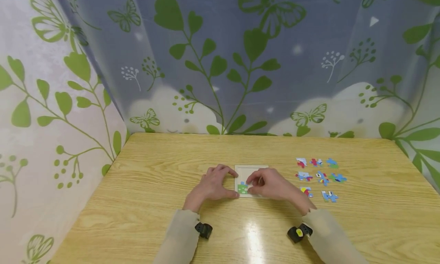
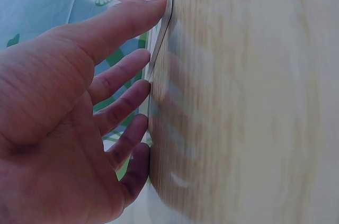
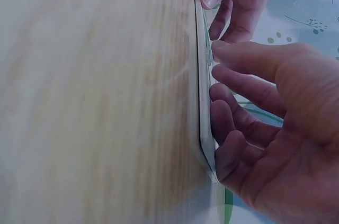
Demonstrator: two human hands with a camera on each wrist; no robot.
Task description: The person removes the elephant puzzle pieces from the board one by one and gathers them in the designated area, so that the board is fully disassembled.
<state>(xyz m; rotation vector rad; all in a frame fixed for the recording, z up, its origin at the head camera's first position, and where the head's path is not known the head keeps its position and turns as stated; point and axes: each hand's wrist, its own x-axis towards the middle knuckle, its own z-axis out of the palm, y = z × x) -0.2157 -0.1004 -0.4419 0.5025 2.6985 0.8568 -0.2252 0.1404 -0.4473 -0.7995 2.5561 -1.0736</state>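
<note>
A small, pale, shallow puzzle tray (image 1: 252, 167) lies on the wooden table. In its near left corner is a green jigsaw piece (image 1: 242, 189) with white spots and a blue knob on top. My right hand (image 1: 273, 183) bends over the tray, thumb and index finger pinching the piece at its right side; the other fingers curl over the tray in the right wrist view. My left hand (image 1: 214, 183) rests at the tray's left side, thumb at the near corner and index finger at the upper left edge. Its fingers are spread and only slightly bent.
Several loose jigsaw pieces (image 1: 322, 178) in blue, red, yellow and green lie in rough rows right of the tray. One piece (image 1: 306, 191) is partly behind my right forearm. A patterned curtain (image 1: 220, 65) hangs behind the table's far edge.
</note>
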